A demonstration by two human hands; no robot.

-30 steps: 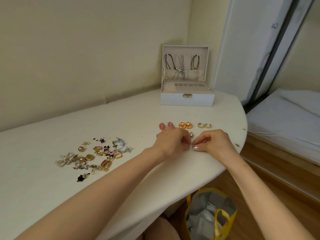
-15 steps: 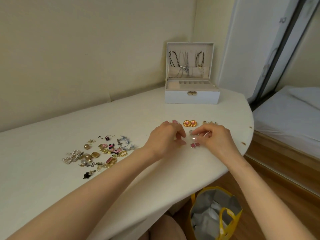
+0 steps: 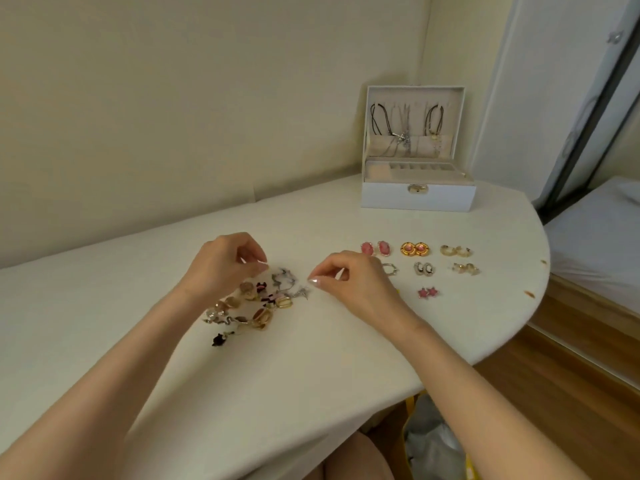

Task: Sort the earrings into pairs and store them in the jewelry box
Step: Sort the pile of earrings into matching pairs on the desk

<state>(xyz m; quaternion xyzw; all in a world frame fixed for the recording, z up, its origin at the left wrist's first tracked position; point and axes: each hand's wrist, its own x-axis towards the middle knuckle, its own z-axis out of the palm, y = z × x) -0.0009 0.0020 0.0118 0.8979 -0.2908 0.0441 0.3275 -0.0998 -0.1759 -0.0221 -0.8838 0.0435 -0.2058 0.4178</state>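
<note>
At the left of the white table (image 3: 145, 271), the left hand (image 3: 225, 268) hangs over the unsorted heap of earrings (image 3: 252, 306). Its wrist is raised and its fingers are loosely curled toward the thumb, and I see nothing held in them. The heap lies just under it at about 5 o'clock, a tangle of gold, pearl, black and pink pieces.

At the heap's 3 o'clock edge lies a silver star earring (image 3: 302, 293). The right hand (image 3: 353, 285) reaches toward it from the right. Its forefinger and thumb are drawn to a point, the fingertip (image 3: 314, 280) just above the star, and the other fingers are tucked in. I cannot tell whether it touches the star or has anything pinched.

My reading is that the sorting is under way and the storing has not begun. The next move, I'd guess, is to pick one piece out of the tangle and find its twin, which calls for a fine pinch so the neighbours aren't dragged along.

To the right hand's 2 to 3 o'clock the matched pairs lie in rows. These are pink ovals (image 3: 375, 248), round gold-and-pink studs (image 3: 415, 249) and gold hoops (image 3: 455, 251), then a cameo pair (image 3: 424, 269) and chunky gold ones (image 3: 465, 268), with pink stars (image 3: 428, 292) nearest the table edge. A silvery piece (image 3: 390, 269) shows partly behind the hand.

Well beyond them at 12 o'clock stands the jewelry box (image 3: 415, 197), its lid up and necklaces (image 3: 405, 133) hanging inside. I can make out no earrings in its tray from here.
</note>
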